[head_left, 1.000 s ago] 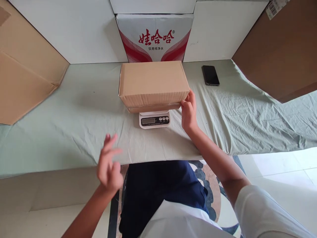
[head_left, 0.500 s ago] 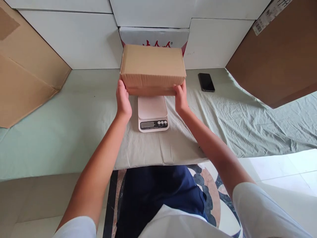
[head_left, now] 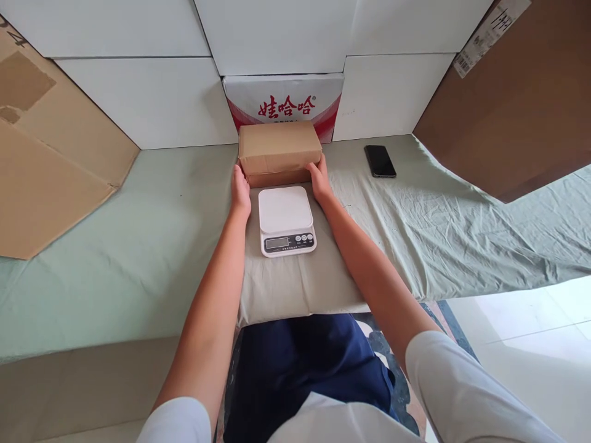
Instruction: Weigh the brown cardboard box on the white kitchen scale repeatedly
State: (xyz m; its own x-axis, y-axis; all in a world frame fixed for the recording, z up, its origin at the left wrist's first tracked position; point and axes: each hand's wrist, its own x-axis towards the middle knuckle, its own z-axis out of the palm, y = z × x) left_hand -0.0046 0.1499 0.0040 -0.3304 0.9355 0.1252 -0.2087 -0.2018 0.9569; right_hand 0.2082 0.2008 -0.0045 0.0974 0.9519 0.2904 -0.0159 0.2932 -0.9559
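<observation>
Two hands clamped on one cardboard box (head_left: 279,147): left hand (head_left: 241,192) pressed flat against its left end, right hand (head_left: 318,178) against its right end, fingers wrapped around the lower corners, nothing else held. Box sitting level on the green cloth (head_left: 138,246), at twelve o'clock from the white kitchen scale (head_left: 285,220) and just beside it, apart from the weighing plate. Behind the box, also at twelve o'clock, a white carton with red lettering (head_left: 286,101), touching or nearly so. At two o'clock from the scale, a black phone (head_left: 379,161) lying flat, well apart from the box. At nine o'clock, flattened brown cardboard (head_left: 50,166); at three o'clock, a big brown carton (head_left: 512,111).
</observation>
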